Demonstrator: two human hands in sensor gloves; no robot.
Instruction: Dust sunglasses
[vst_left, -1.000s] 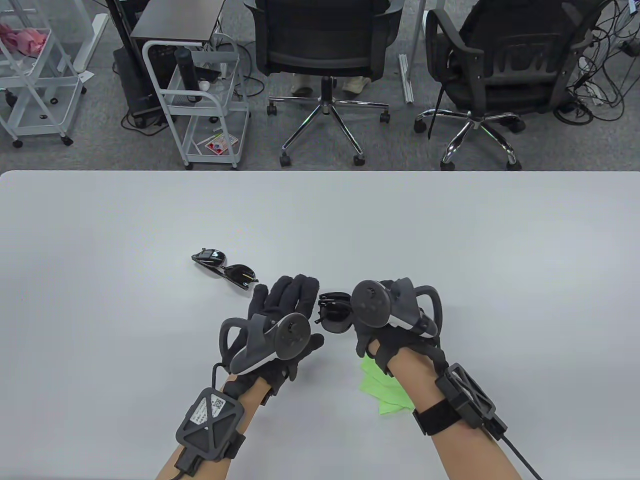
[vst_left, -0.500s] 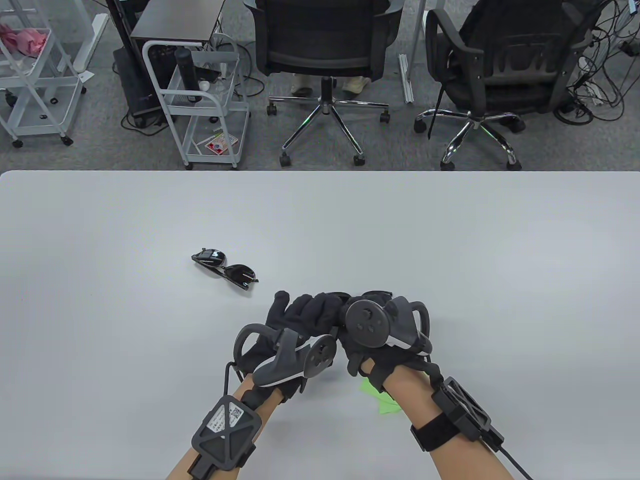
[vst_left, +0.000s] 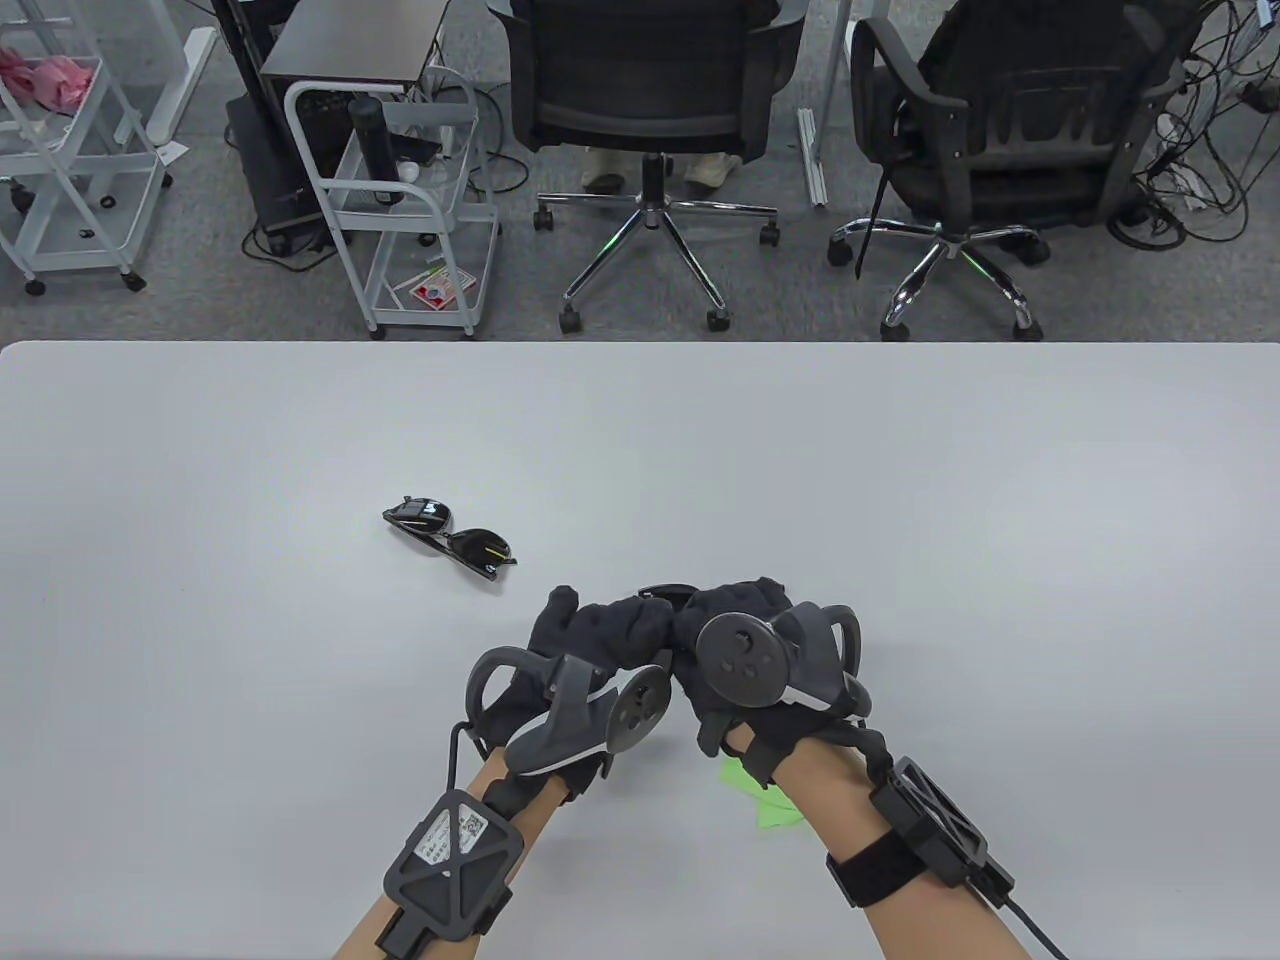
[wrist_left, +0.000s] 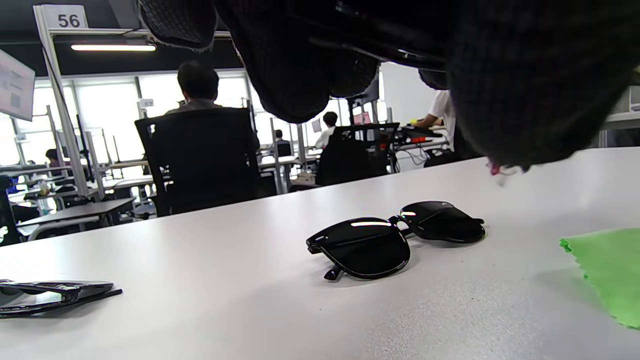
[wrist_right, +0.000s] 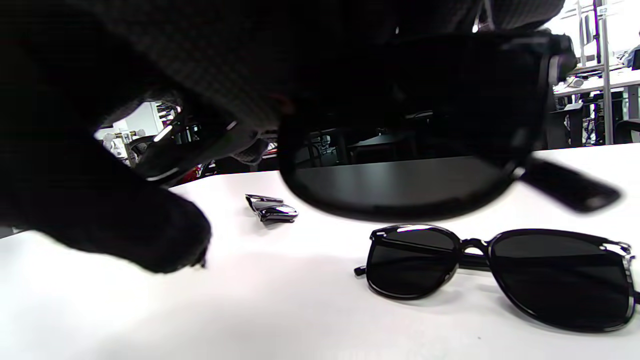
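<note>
My right hand and left hand meet above the near middle of the table, and both grip a black pair of sunglasses. Only its top edge shows between the fingers. In the right wrist view its dark lens hangs just above the table. A second black pair lies folded on the table under the hands, also seen in the left wrist view. A thin-framed third pair lies to the left. A green cloth lies flat beneath my right wrist.
The white table reaches to its far edge. Beyond it stand two office chairs and a white wire cart on the floor.
My left hand has moved right and closed onto the sunglasses that the right hand was holding. Over the last half second both hands barely shift.
</note>
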